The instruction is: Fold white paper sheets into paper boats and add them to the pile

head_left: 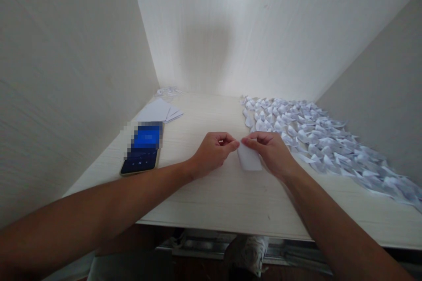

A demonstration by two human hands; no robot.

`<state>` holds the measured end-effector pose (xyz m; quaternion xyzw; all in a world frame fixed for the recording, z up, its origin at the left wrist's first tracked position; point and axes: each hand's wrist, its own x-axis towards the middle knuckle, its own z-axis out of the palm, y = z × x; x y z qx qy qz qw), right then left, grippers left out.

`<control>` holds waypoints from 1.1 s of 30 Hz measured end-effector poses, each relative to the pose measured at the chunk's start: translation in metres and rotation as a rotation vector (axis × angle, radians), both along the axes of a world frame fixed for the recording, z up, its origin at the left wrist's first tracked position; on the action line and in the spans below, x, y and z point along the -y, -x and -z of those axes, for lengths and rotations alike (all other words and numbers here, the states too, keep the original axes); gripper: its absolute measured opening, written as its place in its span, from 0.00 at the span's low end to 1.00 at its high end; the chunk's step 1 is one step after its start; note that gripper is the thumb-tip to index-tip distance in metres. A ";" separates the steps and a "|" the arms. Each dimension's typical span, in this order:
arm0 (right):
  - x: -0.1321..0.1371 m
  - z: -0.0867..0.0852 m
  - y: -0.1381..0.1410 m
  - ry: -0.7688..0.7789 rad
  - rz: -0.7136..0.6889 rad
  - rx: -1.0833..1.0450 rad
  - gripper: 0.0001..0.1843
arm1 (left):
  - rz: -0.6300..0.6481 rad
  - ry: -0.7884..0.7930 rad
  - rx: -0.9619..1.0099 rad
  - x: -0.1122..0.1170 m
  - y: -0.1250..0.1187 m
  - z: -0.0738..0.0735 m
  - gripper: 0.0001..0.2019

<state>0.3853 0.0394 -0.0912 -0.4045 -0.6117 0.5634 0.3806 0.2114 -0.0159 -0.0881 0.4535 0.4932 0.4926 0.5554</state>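
A small folded white paper (249,160) lies on the pale wooden desk (211,193) in front of me. My left hand (212,151) is curled, its thumb and forefinger pinched at the paper's top left corner. My right hand (272,151) is also curled and rests on the paper's right side, fingertips pinching its top edge. The two hands nearly touch above the paper.
Several folded white paper pieces (316,140) cover the desk's right side in a long pile. A phone (142,151) with a lit screen lies at the left. Behind it sits a stack of white sheets (160,112). White walls close in on three sides.
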 end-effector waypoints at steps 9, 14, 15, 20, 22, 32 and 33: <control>-0.001 0.005 0.002 -0.038 0.103 -0.053 0.16 | 0.053 -0.091 -0.135 -0.001 -0.001 0.004 0.10; -0.002 0.009 0.002 -0.019 0.132 -0.064 0.15 | 0.061 -0.092 -0.212 -0.001 -0.002 0.006 0.11; -0.002 0.009 0.002 -0.015 0.143 -0.063 0.15 | 0.071 -0.088 -0.231 -0.001 -0.002 0.006 0.11; -0.001 0.005 0.004 -0.041 0.225 -0.105 0.13 | 0.207 -0.097 -0.291 0.002 -0.003 0.005 0.11; -0.001 0.003 0.005 -0.029 0.238 -0.133 0.13 | 0.260 -0.063 -0.285 0.003 -0.002 0.004 0.11; -0.009 -0.011 0.000 0.028 0.341 -0.312 0.18 | 0.344 -0.009 -0.233 0.005 0.004 0.006 0.12; -0.008 -0.012 0.000 0.057 0.316 -0.298 0.18 | 0.308 -0.016 -0.207 0.005 0.004 0.006 0.14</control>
